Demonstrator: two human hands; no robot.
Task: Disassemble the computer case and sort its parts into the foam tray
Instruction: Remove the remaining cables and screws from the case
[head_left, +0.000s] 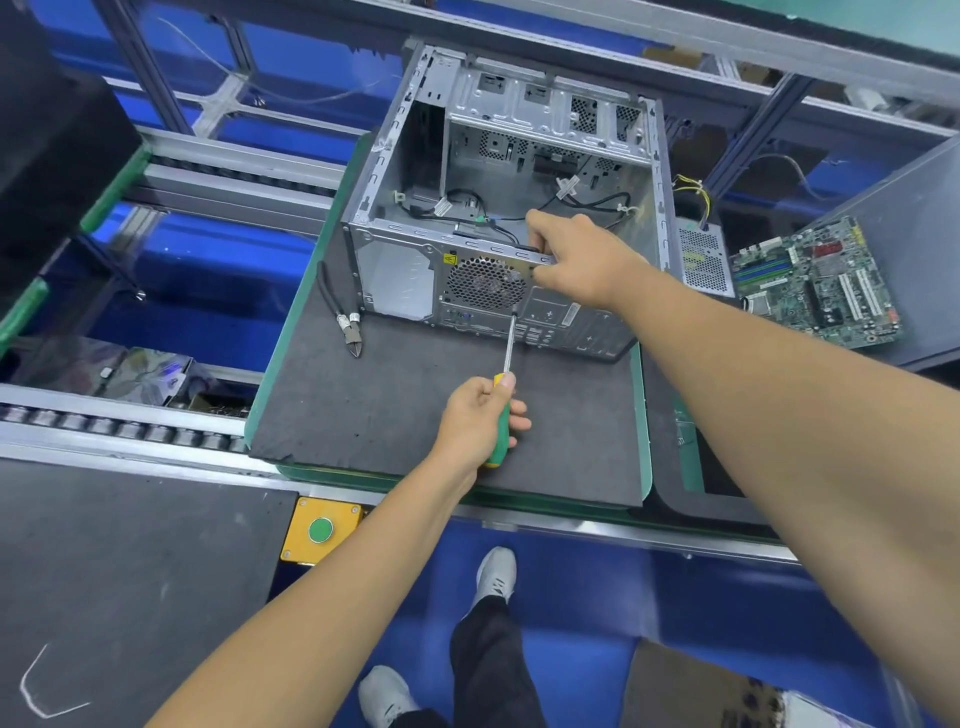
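An open grey metal computer case (483, 119) lies on a dark foam mat (395, 400), its rear panel with a round fan grille (485, 283) facing me. Loose black cables (467, 205) lie inside it. My left hand (475, 421) grips a green and yellow screwdriver (503, 410), whose shaft tip meets the rear panel just below the fan grille. My right hand (582, 260) grips the top rear edge of the case beside the fan. A green motherboard (821, 283) and a perforated power supply (701, 254) lie to the right of the case.
Side cutters (345, 322) lie on the mat left of the case. A yellow box with a green button (320, 530) sits at the conveyor's near edge. Roller rails run left. A grey tray (904, 208) holds the motherboard. My legs and shoes stand below.
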